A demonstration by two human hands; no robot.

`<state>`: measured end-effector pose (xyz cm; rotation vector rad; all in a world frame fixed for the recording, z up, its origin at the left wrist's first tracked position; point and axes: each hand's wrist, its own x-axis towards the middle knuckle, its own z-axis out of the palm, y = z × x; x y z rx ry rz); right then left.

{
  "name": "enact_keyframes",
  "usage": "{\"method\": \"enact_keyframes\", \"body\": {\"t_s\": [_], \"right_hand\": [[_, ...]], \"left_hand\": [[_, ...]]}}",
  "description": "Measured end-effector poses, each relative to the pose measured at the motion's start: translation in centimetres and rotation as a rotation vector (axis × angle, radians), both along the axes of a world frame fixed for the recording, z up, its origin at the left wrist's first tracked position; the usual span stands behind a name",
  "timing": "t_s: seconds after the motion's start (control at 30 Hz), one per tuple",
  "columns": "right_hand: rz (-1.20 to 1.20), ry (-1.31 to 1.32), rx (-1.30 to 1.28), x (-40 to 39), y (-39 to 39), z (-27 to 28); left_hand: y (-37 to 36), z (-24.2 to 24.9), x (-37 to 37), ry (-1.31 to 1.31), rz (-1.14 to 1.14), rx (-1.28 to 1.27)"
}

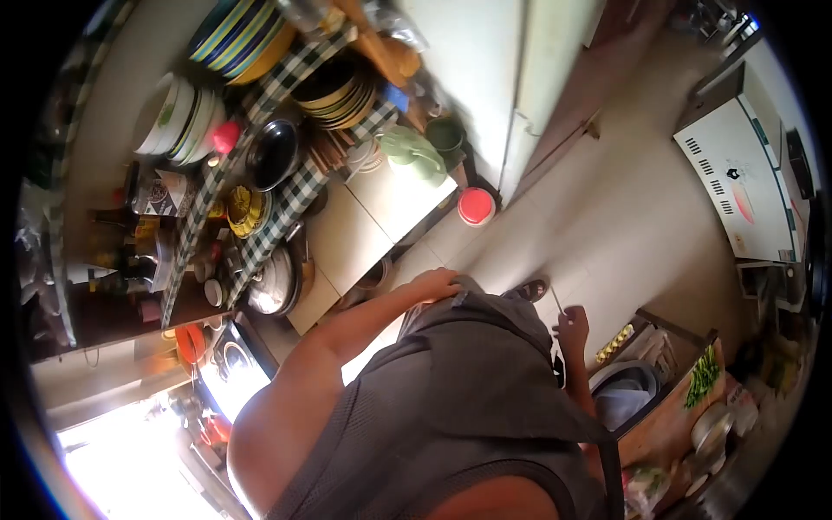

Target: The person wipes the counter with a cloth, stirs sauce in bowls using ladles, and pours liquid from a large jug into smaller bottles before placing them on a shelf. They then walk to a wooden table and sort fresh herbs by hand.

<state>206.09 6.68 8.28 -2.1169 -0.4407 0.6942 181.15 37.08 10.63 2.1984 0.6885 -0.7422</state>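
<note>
My left hand [438,284] is at the edge of the grey top [485,364] on my body, near the waist. Its fingers look closed on the cloth, partly hidden by it. My right hand [572,328] hangs low on the other side, closed around a thin, narrow, pale thing [557,300] that sticks out past the fingers; its kind is too small to make out. Beside the right arm are a grey basin [652,374] and a wooden board [663,426] with a heap of cut green vegetables [703,378] on it.
A tiled counter [334,230] carries a lidded pot [276,282] and a pale green jug [414,156]. Shelves above hold stacked bowls [178,117]. A bucket with a red lid [477,206] stands on the floor. A gas stove [232,368] is lower left; a white cabinet [732,178] is far right.
</note>
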Motion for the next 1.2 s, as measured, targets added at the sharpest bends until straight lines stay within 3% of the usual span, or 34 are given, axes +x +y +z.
{"method": "enact_keyframes", "body": {"t_s": [0.03, 0.1, 0.17, 0.23, 0.33, 0.4, 0.47, 0.63, 0.7, 0.73, 0.97, 1.07, 1.1, 1.17, 1.2], "right_hand": [[-0.088, 0.121, -0.040, 1.2, -1.5, 0.7], [-0.185, 0.229, -0.136, 4.4, -5.6, 0.6], [-0.355, 0.399, -0.090, 6.8, -7.5, 0.7], [-0.389, 0.482, 0.031, 8.9, -7.9, 0.4], [-0.380, 0.486, 0.069, 13.6, -7.8, 1.0], [-0.356, 0.429, 0.007, 17.7, -6.4, 0.7], [-0.362, 0.465, 0.092, 21.6, -5.0, 0.3], [-0.162, -0.006, -0.151, 32.6, -0.6, -0.2], [-0.159, 0.010, -0.247, 37.5, 1.6, 1.1], [-0.250, 0.078, -0.167, 40.4, 2.8, 1.1], [-0.582, -0.130, -0.008, 56.4, 6.7, 4.3], [-0.602, -0.123, -0.036, 61.4, 7.3, 3.7], [-0.640, -0.007, 0.042, 63.5, 7.8, 2.6], [-0.556, -0.037, 0.023, 68.3, 8.7, 2.3], [-0.505, -0.215, -0.065, 70.2, 9.4, 2.6]], "left_hand": [[-1.0, -1.6, 1.8, -0.109, -0.105, -0.071], [-4.0, -7.4, 6.8, 0.086, -0.260, -0.146], [-3.4, -15.2, 7.6, -0.573, -0.710, -0.144], [-2.9, -10.3, 12.4, -0.094, -0.311, -0.266], [-3.0, -4.9, 19.8, 0.036, -0.101, -0.273], [-2.6, -4.6, 25.0, 0.037, -0.088, -0.284], [-1.5, -5.3, 29.8, 0.047, -0.103, -0.301], [3.7, -8.5, 45.0, 0.067, -0.263, -0.355], [6.2, -9.1, 51.7, 0.078, -0.367, -0.365], [7.7, -9.0, 55.8, 0.078, -0.424, -0.362], [13.8, -6.4, 81.0, -0.009, -0.610, -0.309], [13.9, -6.3, 88.8, -0.035, -0.646, -0.310], [13.7, -6.6, 91.0, -0.037, -0.649, -0.310], [13.2, -7.1, 95.2, -0.036, -0.659, -0.319], [13.1, -7.5, 96.9, -0.028, -0.658, -0.323]]}}
